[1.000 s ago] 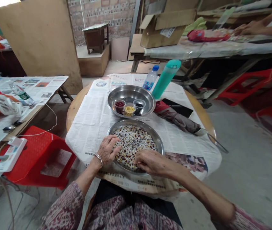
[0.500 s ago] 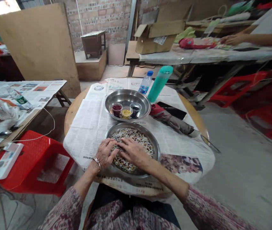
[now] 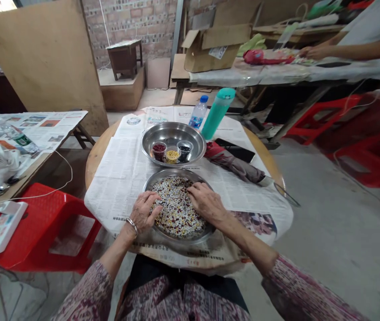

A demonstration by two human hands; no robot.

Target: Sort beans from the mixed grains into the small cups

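Observation:
A steel basin [image 3: 176, 238] in front of me holds a spread mix of white grains and red, yellow and black beans [image 3: 176, 207]. My left hand [image 3: 143, 210], with a silver bangle at its wrist, rests over the basin's left side, thumb apart from the fingers. Over the right side, my right hand [image 3: 208, 204] has bent fingers, their tips touching the mix. Behind stands a second steel basin [image 3: 190, 133] with three clear cups: red beans [image 3: 158, 150], yellow beans [image 3: 172, 155] and black beans [image 3: 184, 150].
Newspaper [image 3: 109, 178] covers the round table. A water bottle [image 3: 198, 113], a teal flask [image 3: 218, 113], a folded umbrella [image 3: 236, 165] and a dark phone [image 3: 234, 150] lie or stand beyond the basins. A red stool [image 3: 49, 232] bears a power strip [image 3: 4, 229]. Another person's hands [image 3: 313, 51] work at the back right.
My hands were together over the middle of the mix. The right hand has moved to the right side and bent its fingers. The left stays at the left side. The view has shifted slightly.

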